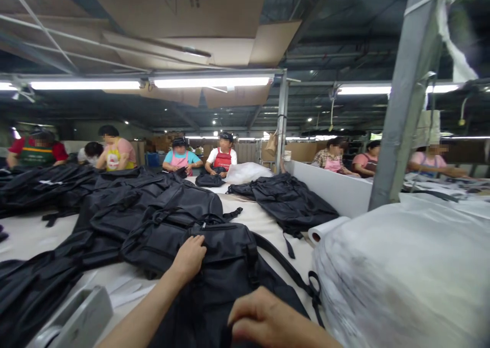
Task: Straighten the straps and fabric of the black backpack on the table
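A black backpack (225,266) lies on the pale table in front of me, its side straps and buckles showing. My left hand (190,257) is closed at its upper left edge, fingers curled onto the black fabric. Nearer to me, my right hand (264,315) is closed too, thumb and fingers pinching a dark piece of the backpack low in the picture. What exactly lies in that pinch is partly hidden. A black shoulder strap (285,258) runs off the backpack's right side to a buckle.
More black backpacks (153,200) are heaped to the left, and another pile (291,200) lies farther back. A big white plastic-wrapped bundle (406,266) and a white roll (325,229) border the right. At lower left stands a grey machine part (78,315). Several people work beyond.
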Action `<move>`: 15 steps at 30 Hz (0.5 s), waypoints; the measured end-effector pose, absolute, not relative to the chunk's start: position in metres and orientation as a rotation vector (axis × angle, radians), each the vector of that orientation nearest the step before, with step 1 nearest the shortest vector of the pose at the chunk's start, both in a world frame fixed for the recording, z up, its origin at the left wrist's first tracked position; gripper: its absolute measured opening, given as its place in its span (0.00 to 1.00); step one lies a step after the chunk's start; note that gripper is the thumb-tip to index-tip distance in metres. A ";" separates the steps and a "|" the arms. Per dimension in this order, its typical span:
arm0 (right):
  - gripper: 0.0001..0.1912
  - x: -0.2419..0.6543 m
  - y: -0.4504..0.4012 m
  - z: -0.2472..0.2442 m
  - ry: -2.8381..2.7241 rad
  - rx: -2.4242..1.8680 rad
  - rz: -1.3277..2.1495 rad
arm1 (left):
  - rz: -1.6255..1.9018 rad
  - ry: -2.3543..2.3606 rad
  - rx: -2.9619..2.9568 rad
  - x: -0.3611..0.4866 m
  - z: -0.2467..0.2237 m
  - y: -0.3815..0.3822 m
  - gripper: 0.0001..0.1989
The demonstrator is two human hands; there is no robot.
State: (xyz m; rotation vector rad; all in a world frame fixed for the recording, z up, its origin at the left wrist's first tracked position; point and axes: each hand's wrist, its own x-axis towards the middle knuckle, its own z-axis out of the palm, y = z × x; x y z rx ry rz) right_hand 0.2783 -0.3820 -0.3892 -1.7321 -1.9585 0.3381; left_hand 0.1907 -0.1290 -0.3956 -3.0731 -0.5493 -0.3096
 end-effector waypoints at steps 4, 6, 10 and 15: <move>0.14 0.338 -0.393 -0.404 -1.410 -2.030 0.234 | -0.327 -0.344 -3.234 0.222 -0.400 -0.164 0.26; 0.15 0.353 -0.392 -0.415 -1.374 -2.069 0.202 | -0.284 -0.291 -3.308 0.239 -0.410 -0.180 0.29; 0.19 0.362 -0.376 -0.428 -1.359 -2.176 0.135 | -0.242 -0.357 -3.384 0.259 -0.430 -0.198 0.32; 0.18 0.367 -0.350 -0.438 -1.381 -2.262 0.147 | -0.026 -0.329 -3.490 0.260 -0.446 -0.189 0.48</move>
